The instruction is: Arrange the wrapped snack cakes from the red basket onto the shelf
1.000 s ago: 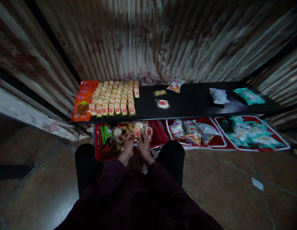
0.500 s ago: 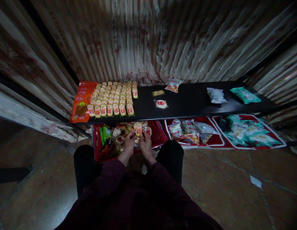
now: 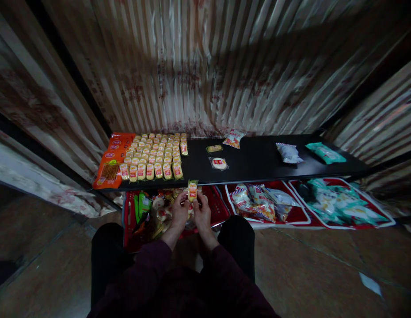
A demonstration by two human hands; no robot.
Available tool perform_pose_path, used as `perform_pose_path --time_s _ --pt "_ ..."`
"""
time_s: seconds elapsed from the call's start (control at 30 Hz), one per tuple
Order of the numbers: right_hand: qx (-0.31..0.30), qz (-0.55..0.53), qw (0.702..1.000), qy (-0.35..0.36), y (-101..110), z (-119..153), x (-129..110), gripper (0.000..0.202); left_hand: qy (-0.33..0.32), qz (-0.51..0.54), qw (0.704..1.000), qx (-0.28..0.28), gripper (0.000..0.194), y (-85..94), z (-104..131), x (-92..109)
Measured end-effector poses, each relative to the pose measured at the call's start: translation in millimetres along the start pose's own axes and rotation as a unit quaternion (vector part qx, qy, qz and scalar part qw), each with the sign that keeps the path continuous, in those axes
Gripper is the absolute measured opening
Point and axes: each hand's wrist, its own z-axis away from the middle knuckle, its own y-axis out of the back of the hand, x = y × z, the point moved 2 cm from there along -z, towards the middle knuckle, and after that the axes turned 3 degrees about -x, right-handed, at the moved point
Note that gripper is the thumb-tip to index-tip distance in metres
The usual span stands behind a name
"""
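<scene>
Between my left hand and my right hand, a small wrapped snack cake with a red and white label stands upright, pinched at its lower sides by the fingers of both. The hands are above a red basket of mixed packets, just in front of the black shelf. On the shelf's left part, several rows of matching wrapped cakes stand packed together. A round white packaged cake and a small yellowish packet lie to their right.
Orange snack bags lie at the shelf's left end. Farther right are a red-and-white packet, a pale packet and a teal packet. Below are two more red baskets holding striped bags and teal bags.
Both hands have raised the wrapped cake from over the basket to the shelf's front edge, and it stands more upright. The camera view has tilted, so the shelf appears lower.
</scene>
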Motion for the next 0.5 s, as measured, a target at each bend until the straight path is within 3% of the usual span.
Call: perform_pose_path --time_s 0.3,0.5 --pt "0.011 0.042 0.998 0.034 3 -32 -8 0.036 -0.012 -0.022 1.000 0.006 0.023 -16.3 -19 23" --pt "-0.003 0.038 0.999 0.014 1 -48 -15 0.037 -0.030 -0.044 0.999 0.010 0.028 -22.0 -35 26"
